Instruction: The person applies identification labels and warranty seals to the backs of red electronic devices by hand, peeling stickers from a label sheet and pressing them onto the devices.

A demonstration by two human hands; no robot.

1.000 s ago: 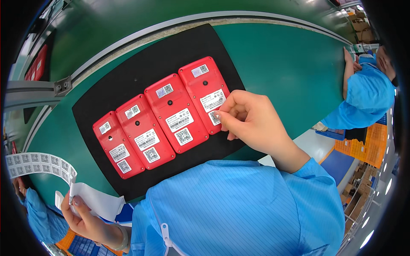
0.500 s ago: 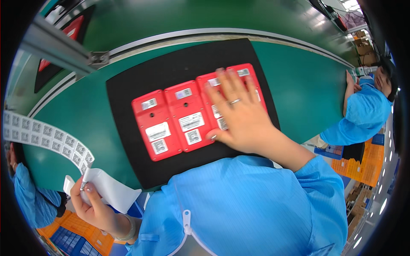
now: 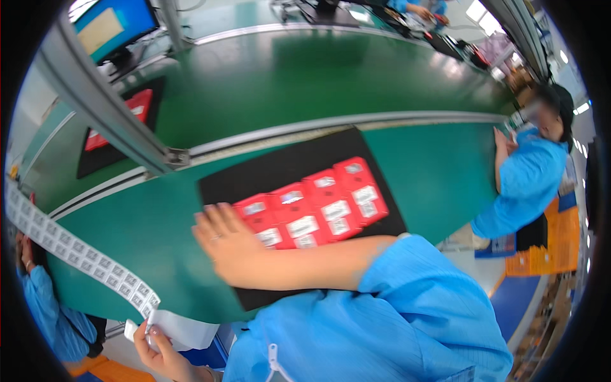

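Note:
My left hand [image 3: 159, 350] pinches the end of a strip of labels [image 3: 95, 270], with square codes printed on white tape and bare backing hanging beside the fingers. Several flat red cases [image 3: 351, 183] lie side by side on a black mat [image 3: 254, 184], each with white labels on its face. Fingers spread and holding nothing, my right hand [image 3: 232, 248] reaches across to the mat's left side, beside the leftmost case. Its forearm passes in front of the row's lower left part. Whether the palm touches the mat I cannot tell.
A green table [image 3: 433, 159] carries the mat, with a metal rail [image 3: 254, 143] along its far side and a slanted metal post [image 3: 114, 108] at the left. Beyond stand another black mat with red cases and a monitor [image 3: 118, 28]. People in blue sit at both sides.
My right hand has moved left, from over the right-hand cases to the mat's left side. The view has tilted up. My left hand keeps hold of the label strip.

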